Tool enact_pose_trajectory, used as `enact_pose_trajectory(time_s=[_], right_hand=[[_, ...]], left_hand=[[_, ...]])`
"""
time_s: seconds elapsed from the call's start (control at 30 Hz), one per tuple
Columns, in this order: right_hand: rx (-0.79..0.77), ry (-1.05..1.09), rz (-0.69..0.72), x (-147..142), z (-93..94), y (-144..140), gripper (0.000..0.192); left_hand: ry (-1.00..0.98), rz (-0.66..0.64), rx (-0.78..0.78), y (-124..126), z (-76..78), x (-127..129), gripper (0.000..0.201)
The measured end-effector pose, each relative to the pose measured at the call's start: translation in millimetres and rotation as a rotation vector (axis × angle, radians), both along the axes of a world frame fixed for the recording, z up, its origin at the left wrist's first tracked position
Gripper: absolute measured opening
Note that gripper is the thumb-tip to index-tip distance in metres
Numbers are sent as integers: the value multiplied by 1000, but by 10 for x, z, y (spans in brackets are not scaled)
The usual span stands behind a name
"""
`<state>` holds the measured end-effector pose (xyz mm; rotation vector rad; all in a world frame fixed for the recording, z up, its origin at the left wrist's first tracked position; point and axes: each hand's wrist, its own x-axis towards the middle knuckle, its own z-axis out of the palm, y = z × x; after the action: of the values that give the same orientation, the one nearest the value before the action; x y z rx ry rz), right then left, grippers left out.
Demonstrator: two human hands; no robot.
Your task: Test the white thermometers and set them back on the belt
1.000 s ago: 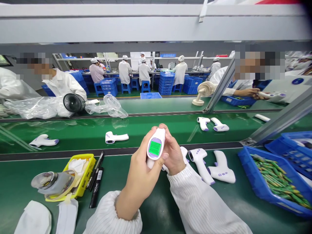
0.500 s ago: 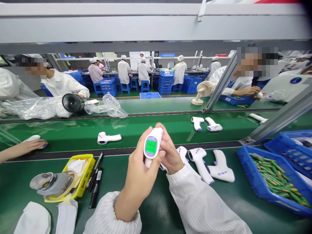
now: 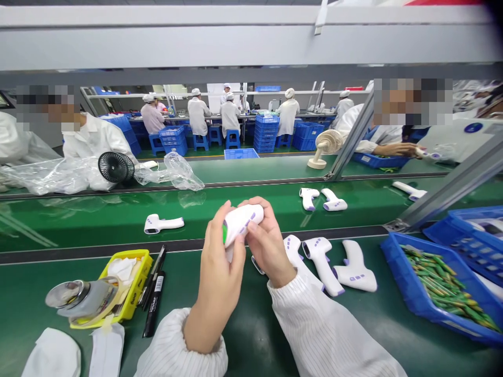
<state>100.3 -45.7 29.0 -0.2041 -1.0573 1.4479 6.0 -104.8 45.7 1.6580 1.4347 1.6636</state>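
Observation:
I hold a white and purple infrared thermometer (image 3: 240, 222) in both hands above the green bench (image 3: 243, 335). My left hand (image 3: 219, 267) grips its handle from below. My right hand (image 3: 266, 242) presses on its side with the fingers. The green lit screen is turned to the left, only its edge showing. Just right of my hands lie three more white thermometers (image 3: 326, 262) on the bench.
A yellow tray (image 3: 133, 293) with a metal-capped bottle (image 3: 74, 298) and black markers (image 3: 155, 298) sits at left. A blue bin of green parts (image 3: 436, 283) stands at right. Thermometers (image 3: 161, 224) ride the green conveyor (image 3: 118, 214). Workers sit opposite, beside a black fan (image 3: 113, 167).
I have turned the thermometer so its green screen faces left instead of toward me. The units on the conveyor have drifted left, and a co-worker's hand at the far left is gone.

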Motion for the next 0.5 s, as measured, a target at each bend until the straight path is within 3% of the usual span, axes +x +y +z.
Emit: enact_pose_trajectory(time_s=[0.07,0.17,0.27,0.37,0.5], right_hand=[[106,-117,-126,-35,12,-76,35],[357,-366,-246,-78,21,-168,50],[616,-507,-110,-120,15,-191,42],[641,-477,89,-166,-14,-177,32],[564,-433,42,-210,-88,-191,23]], left_hand=[[-250,-66,-31,77,-11,-27,42],[-890,-167,-114,224,21,-133,34],[-1504,-166,-335,333,97,-315,25],[-1677,-179,-453,359,156,-476,31],[-1673,-191,-389,349,145,-526,34]])
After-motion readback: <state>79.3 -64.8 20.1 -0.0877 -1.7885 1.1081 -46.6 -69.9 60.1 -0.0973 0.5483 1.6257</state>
